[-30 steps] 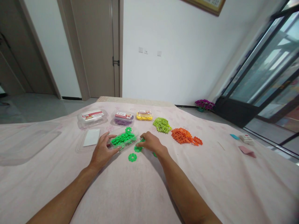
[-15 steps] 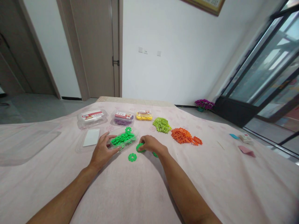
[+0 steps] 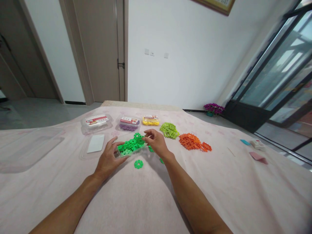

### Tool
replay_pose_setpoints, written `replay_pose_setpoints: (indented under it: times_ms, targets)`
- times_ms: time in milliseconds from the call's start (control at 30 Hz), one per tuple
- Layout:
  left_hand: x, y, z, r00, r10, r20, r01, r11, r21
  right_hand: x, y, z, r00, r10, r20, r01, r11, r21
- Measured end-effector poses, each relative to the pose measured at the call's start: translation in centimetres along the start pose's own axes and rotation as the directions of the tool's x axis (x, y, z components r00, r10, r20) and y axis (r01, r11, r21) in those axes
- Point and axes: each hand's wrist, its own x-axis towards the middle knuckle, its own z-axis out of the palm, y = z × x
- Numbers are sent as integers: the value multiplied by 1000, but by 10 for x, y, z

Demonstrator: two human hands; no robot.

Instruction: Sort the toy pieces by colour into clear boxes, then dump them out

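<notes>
Left hand (image 3: 109,157) clasps the clear plastic box (image 3: 131,154) by its left end, likely steadying it; right hand (image 3: 156,143) pinches a green notched disc (image 3: 140,140) above its right end.

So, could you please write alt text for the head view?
Left hand grips a clear plastic box of notched green discs; right hand holds another disc at its right end. Lime-green pile and orange pile lie further right.
</notes>
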Motion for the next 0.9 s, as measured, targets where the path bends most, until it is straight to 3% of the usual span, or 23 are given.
replay_pose_setpoints:
  times_ms: [100,200,300,433,567,900]
  targets:
    - [0,-1,0,1000,-5,3,5,1000,-1,2,9,-2,999,34,-8,-34,999,33]
    - [1,-1,0,999,-37,11,37,999,-4,7,26,-14,996,64,-59,-74,978,-196]
    - [2,-1,-1,998,-65,19,65,998,-3,7,41,-25,995,96,-26,-95,853,-513]
    - [2,-2,-1,998,-62,28,62,998,-11,2,48,-23,968,224,109,-89,720,-688]
    - [1,-5,0,999,-48,20,48,999,-9,1,49,-19,952,269,146,-81,681,-728]
    - [3,1,-2,997,-76,31,76,997,-13,-2,50,-20,930,337,145,-173,753,-634]
